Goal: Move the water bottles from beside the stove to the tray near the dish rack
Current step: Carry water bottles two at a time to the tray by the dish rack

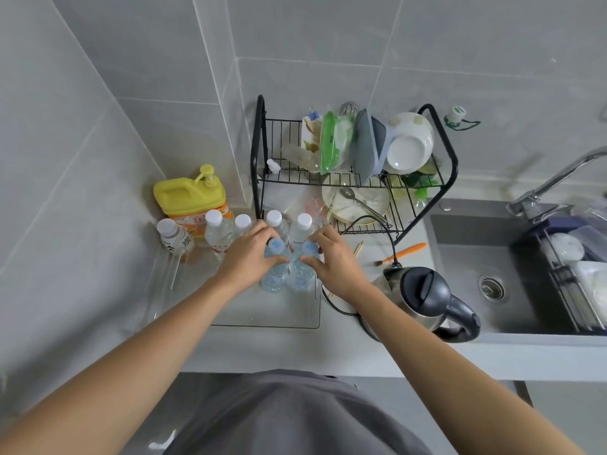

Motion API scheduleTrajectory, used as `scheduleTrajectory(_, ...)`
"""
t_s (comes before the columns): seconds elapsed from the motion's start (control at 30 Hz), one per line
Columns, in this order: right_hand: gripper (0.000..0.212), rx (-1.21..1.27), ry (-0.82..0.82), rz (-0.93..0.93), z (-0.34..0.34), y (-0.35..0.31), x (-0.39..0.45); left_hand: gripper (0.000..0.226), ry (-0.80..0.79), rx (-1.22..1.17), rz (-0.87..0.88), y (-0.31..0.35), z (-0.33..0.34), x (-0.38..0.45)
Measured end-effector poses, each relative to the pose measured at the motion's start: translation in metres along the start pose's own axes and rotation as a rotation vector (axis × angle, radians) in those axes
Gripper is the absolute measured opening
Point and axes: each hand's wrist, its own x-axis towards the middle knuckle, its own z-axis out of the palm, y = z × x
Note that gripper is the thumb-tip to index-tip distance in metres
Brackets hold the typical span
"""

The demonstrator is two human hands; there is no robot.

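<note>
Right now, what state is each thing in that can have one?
Left hand: grips the left blue-capped bottle, upright in the tray.
Right hand: grips the right blue-capped bottle, upright in the tray.
White-capped bottles: upright, caps on.
Kettle: lid shut, cord attached.
Soap jug: upright, pump on.
Dish rack: loaded with dishes.
Faucet: no water visible.
</note>
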Motion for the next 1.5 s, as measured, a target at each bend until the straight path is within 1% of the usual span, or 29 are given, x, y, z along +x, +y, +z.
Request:
scheduleTrajectory(0.07, 0.036, -0.062, -0.008, -0.001, 0.0, -0.001, 0.001, 0.043, 0.0, 0.009, -0.012, 0.002, -0.001, 0.002)
scheduleTrajectory(0.27, 0.038, -0.17, -0.038, -0.024, -0.002, -0.003, 0.005, 0.041, -0.052, 0.087, -0.038, 0.01, -0.008, 0.002)
scheduleTrajectory(0.4, 0.039, -0.226, -0.059, -0.056, -0.004, -0.009, 0.003, 0.04, -0.15, 0.153, -0.065, 0.011, -0.019, 0.0)
scheduleTrajectory(0.53, 0.038, -0.264, -0.081, -0.06, -0.009, -0.011, 0.006, 0.045, -0.246, 0.218, -0.04, 0.011, -0.025, 0.0)
scheduleTrajectory(0.67, 0.038, -0.335, -0.124, -0.056, -0.016, -0.019, 0.011, 0.041, -0.239, 0.263, -0.007, 0.017, -0.025, -0.004)
scheduleTrajectory(0.93, 0.037, -0.378, -0.145, -0.077, -0.023, -0.025, 0.01, 0.044, -0.173, 0.243, -0.041, 0.021, -0.019, -0.008)
scheduleTrajectory(1.17, 0.041, -0.372, -0.177, -0.05, -0.02, -0.025, 0.012, 0.041, -0.209, 0.255, -0.074, 0.02, -0.024, -0.001)
scheduleTrajectory(1.37, 0.043, -0.376, -0.201, -0.025, -0.021, -0.024, 0.014, 0.039, -0.192, 0.281, -0.055, 0.02, -0.019, -0.002)
scheduleTrajectory(1.5, 0.044, -0.385, -0.203, -0.027, -0.021, -0.025, 0.016, 0.04, -0.21, 0.266, -0.051, 0.017, -0.022, 0.0)
